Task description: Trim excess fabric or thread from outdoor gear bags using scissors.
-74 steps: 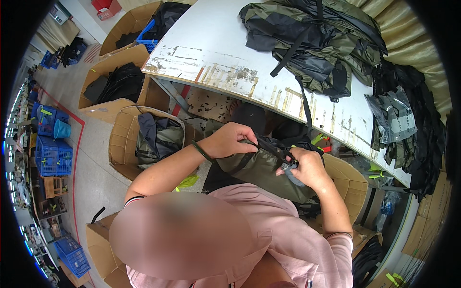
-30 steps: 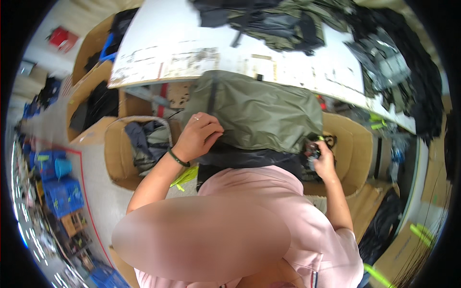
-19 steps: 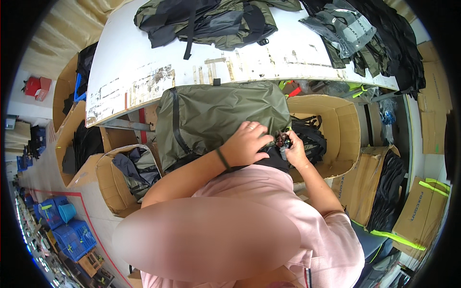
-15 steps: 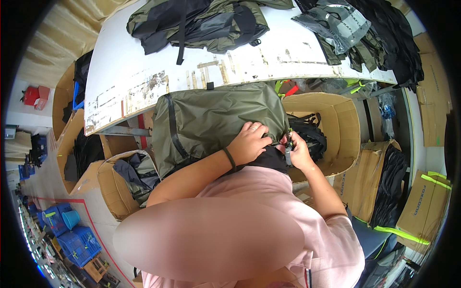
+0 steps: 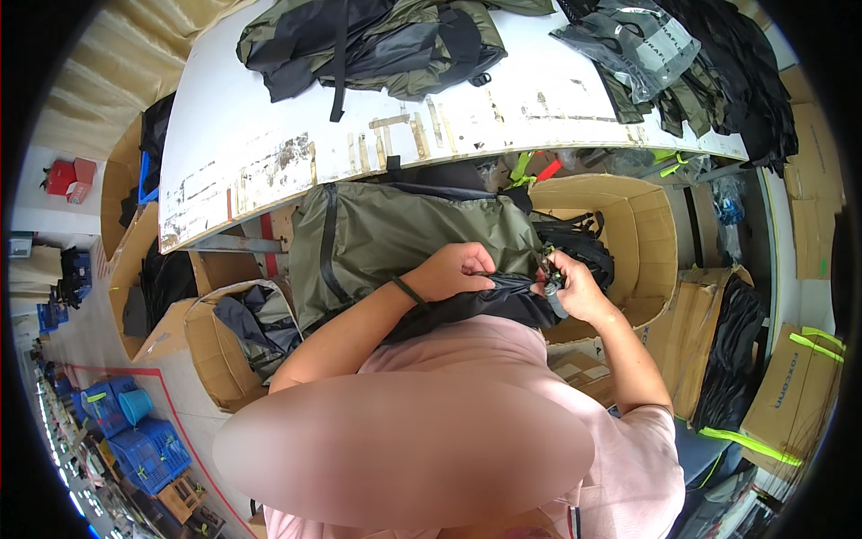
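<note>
Both hands at the dark edge of the olive backpack

Clearly, in the head view, an olive-green backpack [image 5: 404, 238] lies across the person's lap, its far end tucked under the near edge of the white counter [image 5: 260, 135]. Along its near side runs a band of black fabric [image 5: 494, 301], bunched where the hands meet. The left hand [image 5: 458, 269] rests on that band with its fingers [image 5: 480, 269] curled closed, pinching a fold of the black fabric. A dark band sits on the left wrist. The right hand [image 5: 575, 289] is just beside it, fingers closed around a small grey piece, a zipper pull or buckle [image 5: 549, 289]; which of the two I cannot tell.

To do this step well, I judge that the left hand should keep the fabric taut and flat just beside the grey piece, so nothing snags, while the right hand draws it in line with the seam and not across it. Short, even pulls would suit the bunched cloth.

Around the person: an open cardboard box [image 5: 642, 225] to the right with dark straps inside, another box [image 5: 224, 332] to the left holding folded dark goods, a second backpack [image 5: 377, 40] on the counter, and a clear plastic bag [image 5: 633, 40] further right
</note>
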`<action>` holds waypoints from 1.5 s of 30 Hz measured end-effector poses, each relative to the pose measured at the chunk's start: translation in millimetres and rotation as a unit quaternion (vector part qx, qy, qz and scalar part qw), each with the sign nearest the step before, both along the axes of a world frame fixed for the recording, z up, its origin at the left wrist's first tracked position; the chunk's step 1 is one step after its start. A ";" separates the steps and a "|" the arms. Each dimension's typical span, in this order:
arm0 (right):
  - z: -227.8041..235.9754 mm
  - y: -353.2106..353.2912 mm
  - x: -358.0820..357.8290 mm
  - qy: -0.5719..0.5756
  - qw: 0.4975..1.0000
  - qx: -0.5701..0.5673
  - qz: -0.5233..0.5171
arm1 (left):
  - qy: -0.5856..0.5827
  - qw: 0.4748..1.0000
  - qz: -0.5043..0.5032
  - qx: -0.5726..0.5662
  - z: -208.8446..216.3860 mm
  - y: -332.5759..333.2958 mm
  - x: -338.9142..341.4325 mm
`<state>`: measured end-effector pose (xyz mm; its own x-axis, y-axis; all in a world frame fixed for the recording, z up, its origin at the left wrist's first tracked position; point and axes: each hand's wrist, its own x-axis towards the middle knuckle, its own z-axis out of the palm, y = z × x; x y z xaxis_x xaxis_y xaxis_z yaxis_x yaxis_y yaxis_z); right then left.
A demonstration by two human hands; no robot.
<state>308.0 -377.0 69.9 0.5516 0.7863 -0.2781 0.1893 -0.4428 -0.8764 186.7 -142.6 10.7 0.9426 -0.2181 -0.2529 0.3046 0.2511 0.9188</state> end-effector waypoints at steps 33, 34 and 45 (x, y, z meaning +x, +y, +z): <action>49.8 -0.2 11.2 -0.383 0.888 -0.151 0.206 | 0.018 1.000 0.019 -0.014 -4.5 -4.3 -3.9; 49.6 -0.9 11.6 -0.383 0.888 -0.151 0.205 | 0.016 0.999 0.025 -0.014 -4.7 -4.8 -4.0; 40.2 -6.6 11.2 -0.381 0.892 -0.155 0.188 | 0.022 1.000 0.008 -0.018 -1.6 -3.3 -4.4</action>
